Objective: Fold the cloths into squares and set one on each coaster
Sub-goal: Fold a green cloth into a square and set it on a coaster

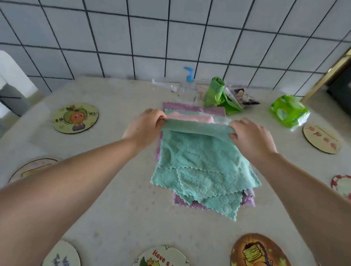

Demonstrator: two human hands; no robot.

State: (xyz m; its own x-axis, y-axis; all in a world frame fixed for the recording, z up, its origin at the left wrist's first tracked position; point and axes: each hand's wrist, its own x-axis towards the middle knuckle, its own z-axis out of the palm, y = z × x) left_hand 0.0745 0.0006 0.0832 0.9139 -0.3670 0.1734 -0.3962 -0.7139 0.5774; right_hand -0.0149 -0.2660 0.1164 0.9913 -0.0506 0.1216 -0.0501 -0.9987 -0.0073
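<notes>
Both hands, left hand (147, 122) and right hand (248, 135), pinch the top teal cloth (198, 156)'s far edge, first fold. Stack unfolded; all visible coasters (76, 118) bare.

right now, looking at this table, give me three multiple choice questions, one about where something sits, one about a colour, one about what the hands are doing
1. Where is the green tissue pack?
A. at the far right of the table, near the wall
B. on the near left coaster
C. under the cloth pile

2. What colour is the top cloth of the pile?
A. pink
B. teal
C. white

3. What are the left hand and right hand doing?
A. both resting flat on the table
B. one lifting a coaster
C. both pinching the teal cloth's far edge

Answers:
1 A, the pack lies at the far right, beyond the far right coaster.
2 B, the teal cloth covers the pink and purple ones.
3 C, each hand holds one far corner, with the edge raised and rolled toward the person.
</notes>
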